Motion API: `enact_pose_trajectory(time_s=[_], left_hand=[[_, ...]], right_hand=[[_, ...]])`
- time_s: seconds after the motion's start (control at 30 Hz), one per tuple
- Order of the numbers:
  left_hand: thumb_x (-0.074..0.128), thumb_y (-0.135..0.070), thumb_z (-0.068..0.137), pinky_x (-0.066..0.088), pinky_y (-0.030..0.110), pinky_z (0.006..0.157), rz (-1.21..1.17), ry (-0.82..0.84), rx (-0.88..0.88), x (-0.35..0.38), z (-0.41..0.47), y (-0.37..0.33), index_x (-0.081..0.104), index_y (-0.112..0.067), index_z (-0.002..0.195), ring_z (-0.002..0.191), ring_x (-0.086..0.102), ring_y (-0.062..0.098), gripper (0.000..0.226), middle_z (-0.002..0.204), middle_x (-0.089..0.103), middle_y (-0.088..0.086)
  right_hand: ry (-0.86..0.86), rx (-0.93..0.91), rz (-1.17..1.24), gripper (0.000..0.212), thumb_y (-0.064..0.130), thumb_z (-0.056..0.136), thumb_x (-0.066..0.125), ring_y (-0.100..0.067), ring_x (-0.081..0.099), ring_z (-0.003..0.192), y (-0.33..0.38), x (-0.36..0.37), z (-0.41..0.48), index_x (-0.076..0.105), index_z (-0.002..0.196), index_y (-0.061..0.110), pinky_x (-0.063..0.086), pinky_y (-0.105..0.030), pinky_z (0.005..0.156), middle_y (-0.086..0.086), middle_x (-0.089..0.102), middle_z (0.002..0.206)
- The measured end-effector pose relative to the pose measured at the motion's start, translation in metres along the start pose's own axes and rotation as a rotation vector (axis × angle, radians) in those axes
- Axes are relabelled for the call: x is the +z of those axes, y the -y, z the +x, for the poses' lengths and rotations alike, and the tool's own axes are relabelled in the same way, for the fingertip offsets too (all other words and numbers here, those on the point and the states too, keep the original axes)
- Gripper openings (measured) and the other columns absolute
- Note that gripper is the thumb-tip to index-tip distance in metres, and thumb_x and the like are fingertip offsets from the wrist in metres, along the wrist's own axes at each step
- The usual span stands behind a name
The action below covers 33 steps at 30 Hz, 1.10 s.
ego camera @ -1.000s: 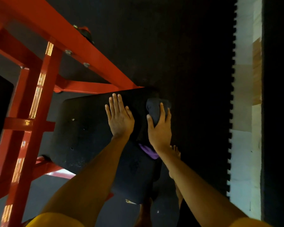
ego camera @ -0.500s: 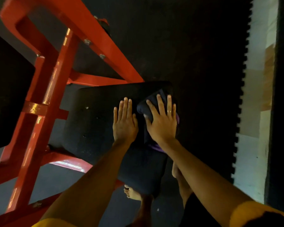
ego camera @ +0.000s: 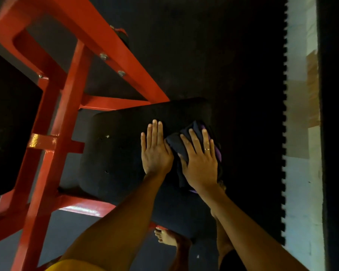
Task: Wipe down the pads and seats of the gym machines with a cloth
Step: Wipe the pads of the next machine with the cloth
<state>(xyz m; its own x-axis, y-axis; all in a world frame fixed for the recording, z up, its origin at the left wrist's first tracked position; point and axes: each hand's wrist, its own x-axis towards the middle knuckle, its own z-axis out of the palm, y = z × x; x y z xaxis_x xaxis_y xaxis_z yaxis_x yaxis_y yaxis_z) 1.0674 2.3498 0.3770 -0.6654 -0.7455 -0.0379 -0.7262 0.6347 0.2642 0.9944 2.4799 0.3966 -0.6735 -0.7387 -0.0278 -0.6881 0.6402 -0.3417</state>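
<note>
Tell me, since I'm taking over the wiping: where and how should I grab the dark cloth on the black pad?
Grip the cloth by its bunched fold, raised beside the left hand, probably coming from above. The rest lies flat under the right hand, pressed on the pad, leaving little to pinch.

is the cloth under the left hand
No, the dark cloth lies under the right hand; the left hand rests flat on the bare pad.

A black padded seat point(ego camera: 115, 153) on a red steel frame point(ego camera: 67, 114) carried a crumpled dark-and-purple cloth point(ego camera: 176, 145).
</note>
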Motion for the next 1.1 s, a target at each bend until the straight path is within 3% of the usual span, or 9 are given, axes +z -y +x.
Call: enact_pose_trajectory(time_s=[0.27, 0.4, 0.47, 0.57, 0.7, 0.8, 0.93, 0.97, 1.1], left_hand=[[0.029, -0.031, 0.100, 0.004, 0.041, 0.128, 0.064, 0.015, 0.014, 0.003, 0.002, 0.002, 0.018, -0.013, 0.161, 0.156, 0.006, 0.019, 0.064, 0.168, 0.013, 0.006], [0.022, -0.029, 0.101, 0.001, 0.039, 0.127, 0.041, 0.018, -0.015, -0.002, 0.004, -0.002, 0.021, -0.011, 0.160, 0.156, 0.007, 0.017, 0.062, 0.168, 0.014, 0.004], [0.024, -0.029, 0.099, 0.003, 0.040, 0.127, 0.032, 0.018, -0.014, -0.002, 0.003, -0.002, 0.021, -0.011, 0.160, 0.156, 0.007, 0.017, 0.063, 0.168, 0.015, 0.004], [0.032, -0.034, 0.098, 0.007, 0.044, 0.128, 0.049, 0.022, -0.005, 0.000, 0.002, 0.004, 0.021, -0.012, 0.160, 0.156, 0.008, 0.018, 0.067, 0.168, 0.015, 0.005], [0.043, -0.036, 0.104, 0.005, 0.043, 0.128, 0.098, 0.033, 0.002, 0.008, 0.003, 0.007, 0.019, -0.013, 0.161, 0.156, 0.003, 0.018, 0.066, 0.169, 0.009, 0.004], [0.035, -0.026, 0.102, 0.008, 0.042, 0.127, 0.020, -0.016, -0.043, 0.004, 0.004, 0.001, 0.025, -0.015, 0.159, 0.155, 0.010, 0.016, 0.059, 0.167, 0.017, 0.002], [0.027, -0.027, 0.100, 0.004, 0.039, 0.127, -0.003, -0.031, -0.032, 0.000, 0.006, -0.003, 0.025, -0.016, 0.159, 0.155, 0.013, 0.016, 0.060, 0.167, 0.021, 0.003], [0.027, -0.027, 0.100, 0.004, 0.039, 0.127, 0.000, -0.035, -0.036, 0.001, 0.007, -0.003, 0.024, -0.016, 0.159, 0.155, 0.012, 0.016, 0.060, 0.167, 0.020, 0.003], [0.034, -0.035, 0.102, 0.006, 0.042, 0.128, -0.011, -0.026, -0.019, 0.006, 0.004, 0.005, 0.022, -0.016, 0.160, 0.156, 0.010, 0.018, 0.063, 0.168, 0.017, 0.003]], right_hand=[[0.106, -0.041, -0.058, 0.053, 0.041, 0.102, 0.050, -0.033, 0.014, 0.156, 0.033, -0.003, 0.138, 0.045, 0.151, 0.023, 0.016, -0.056, 0.125, -0.005, 0.036, 0.162], [0.222, -0.005, -0.035, 0.046, 0.050, 0.100, 0.047, -0.031, 0.041, 0.141, 0.046, -0.009, 0.192, 0.056, 0.136, 0.021, 0.029, -0.049, 0.119, -0.007, 0.056, 0.144], [0.169, -0.025, -0.037, 0.048, 0.050, 0.098, 0.051, -0.031, 0.041, 0.142, 0.042, -0.005, 0.181, 0.056, 0.135, 0.021, 0.030, -0.050, 0.119, -0.008, 0.056, 0.143], [0.025, -0.090, -0.002, 0.058, 0.044, 0.093, 0.060, -0.032, 0.024, 0.153, 0.033, -0.007, 0.132, 0.052, 0.145, 0.020, 0.025, -0.053, 0.123, -0.006, 0.047, 0.154], [0.031, -0.059, 0.048, 0.066, 0.041, 0.092, 0.063, -0.029, 0.009, 0.158, 0.017, -0.011, 0.062, 0.044, 0.153, 0.022, 0.020, -0.053, 0.125, -0.005, 0.034, 0.164], [0.034, -0.092, 0.025, 0.068, 0.040, 0.093, 0.065, -0.030, 0.009, 0.158, -0.009, -0.010, 0.031, 0.042, 0.154, 0.026, 0.022, -0.051, 0.125, -0.003, 0.029, 0.166], [0.016, 0.411, 0.173, 0.078, 0.056, 0.093, 0.060, -0.046, 0.023, 0.150, -0.011, -0.012, 0.057, 0.032, 0.158, 0.022, 0.037, -0.058, 0.114, -0.012, 0.018, 0.168], [0.020, 0.436, 0.136, 0.077, 0.057, 0.094, 0.057, -0.049, 0.024, 0.149, -0.003, -0.011, 0.059, 0.032, 0.158, 0.021, 0.037, -0.060, 0.114, -0.014, 0.018, 0.168], [-0.023, 0.053, -0.022, 0.070, 0.049, 0.095, 0.056, -0.046, 0.009, 0.154, 0.012, 0.005, 0.005, 0.036, 0.157, 0.025, 0.024, -0.059, 0.122, -0.009, 0.021, 0.169]])
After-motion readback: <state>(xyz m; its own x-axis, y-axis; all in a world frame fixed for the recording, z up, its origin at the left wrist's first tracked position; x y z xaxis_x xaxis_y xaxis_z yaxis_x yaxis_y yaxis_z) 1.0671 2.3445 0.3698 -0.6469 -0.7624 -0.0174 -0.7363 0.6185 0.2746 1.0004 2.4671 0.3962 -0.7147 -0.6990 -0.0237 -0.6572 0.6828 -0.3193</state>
